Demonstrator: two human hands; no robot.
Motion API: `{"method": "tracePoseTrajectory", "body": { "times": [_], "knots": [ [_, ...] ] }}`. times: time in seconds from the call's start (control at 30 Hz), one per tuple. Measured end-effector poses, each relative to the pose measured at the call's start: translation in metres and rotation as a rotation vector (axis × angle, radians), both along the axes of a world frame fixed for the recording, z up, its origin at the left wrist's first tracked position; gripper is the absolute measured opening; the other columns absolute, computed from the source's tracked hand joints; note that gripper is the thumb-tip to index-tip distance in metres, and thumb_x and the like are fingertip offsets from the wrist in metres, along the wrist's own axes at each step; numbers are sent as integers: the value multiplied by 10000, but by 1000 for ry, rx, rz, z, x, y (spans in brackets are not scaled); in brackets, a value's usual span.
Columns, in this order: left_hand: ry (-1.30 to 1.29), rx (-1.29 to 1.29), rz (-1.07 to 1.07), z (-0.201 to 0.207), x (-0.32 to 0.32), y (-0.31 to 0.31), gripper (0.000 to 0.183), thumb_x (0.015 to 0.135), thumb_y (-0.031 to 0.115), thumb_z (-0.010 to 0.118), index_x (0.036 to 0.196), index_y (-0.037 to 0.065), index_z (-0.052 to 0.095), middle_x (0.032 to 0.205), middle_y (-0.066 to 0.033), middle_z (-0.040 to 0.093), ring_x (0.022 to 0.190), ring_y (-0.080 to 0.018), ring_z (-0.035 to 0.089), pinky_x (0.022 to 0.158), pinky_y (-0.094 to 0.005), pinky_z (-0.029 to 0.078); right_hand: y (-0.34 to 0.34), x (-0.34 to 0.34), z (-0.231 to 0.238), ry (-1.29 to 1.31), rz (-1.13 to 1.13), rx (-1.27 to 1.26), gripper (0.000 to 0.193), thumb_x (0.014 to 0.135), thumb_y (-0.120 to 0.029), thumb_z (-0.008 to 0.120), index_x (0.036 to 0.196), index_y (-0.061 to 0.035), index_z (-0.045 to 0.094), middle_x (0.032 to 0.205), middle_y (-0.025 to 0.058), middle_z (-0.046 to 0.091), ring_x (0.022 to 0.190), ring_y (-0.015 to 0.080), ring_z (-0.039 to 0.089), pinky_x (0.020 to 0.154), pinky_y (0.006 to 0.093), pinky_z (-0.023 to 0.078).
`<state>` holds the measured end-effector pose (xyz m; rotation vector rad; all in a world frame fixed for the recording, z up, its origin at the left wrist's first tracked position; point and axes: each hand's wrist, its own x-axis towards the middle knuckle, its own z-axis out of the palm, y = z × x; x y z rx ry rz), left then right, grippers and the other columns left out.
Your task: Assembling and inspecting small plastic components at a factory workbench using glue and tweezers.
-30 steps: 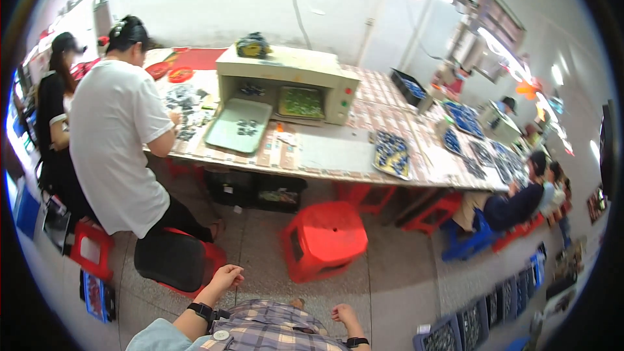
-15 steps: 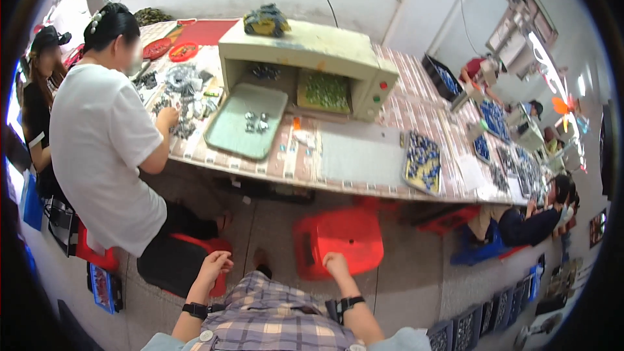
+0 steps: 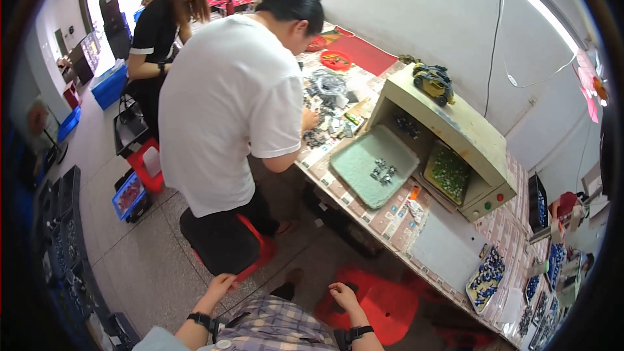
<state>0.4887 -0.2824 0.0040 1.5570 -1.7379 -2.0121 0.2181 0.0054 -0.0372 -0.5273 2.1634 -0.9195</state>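
My left hand hangs in front of me with its fingers drawn together, and nothing shows in it. It is nearest to a red stool with a black seat pad, just beyond the fingertips. My right hand, its fingers loosely curled, appears to hold nothing. Behind and beside it stands a red plastic stool, partly hidden by that hand. I cannot tell whether the right hand touches the stool. Both wrists carry dark bands.
A co-worker in a white shirt leans over the long table, with another person behind. A cream box oven and a pale green tray of small parts sit on it. Dark crates line the left.
My view has swung left and closer to the white-shirted co-worker. The oven and table now appear farther right and tilted. My left hand now appears beside the black-padded stool; neither hand has visibly taken hold of anything.
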Motion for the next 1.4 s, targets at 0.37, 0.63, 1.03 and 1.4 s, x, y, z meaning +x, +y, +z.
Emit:
{"method": "tracePoseTrajectory", "body": {
  "times": [0.37,0.63,1.03,1.4],
  "knots": [
    [-510,210,489,-14,357,92,222,832,237,504,822,16,523,704,-96,528,649,-198,512,565,-305,416,-134,76,15,64,296,-26,261,765,-215,511,943,-60,623,816,94,639,748,208,617,680,307,473],
    [-273,244,706,-11,360,55,313,864,301,493,671,63,555,588,-13,505,524,-126,408,466,-274,337,-183,-12,44,113,68,-158,254,754,-171,554,970,-54,620,848,98,642,801,182,610,730,282,459],
    [-365,126,646,18,184,18,465,838,354,516,1091,-36,507,887,-136,611,750,-213,579,633,-310,474,-222,-183,45,253,478,-200,249,795,-272,559,920,-74,641,792,106,638,759,192,607,689,329,467],
    [-266,244,822,26,250,-34,215,846,158,487,937,-28,544,787,-153,607,712,-228,613,621,-323,509,-381,170,31,-251,1052,-324,264,853,-281,508,925,-43,599,674,42,578,577,144,529,524,282,435]
  ]
}}
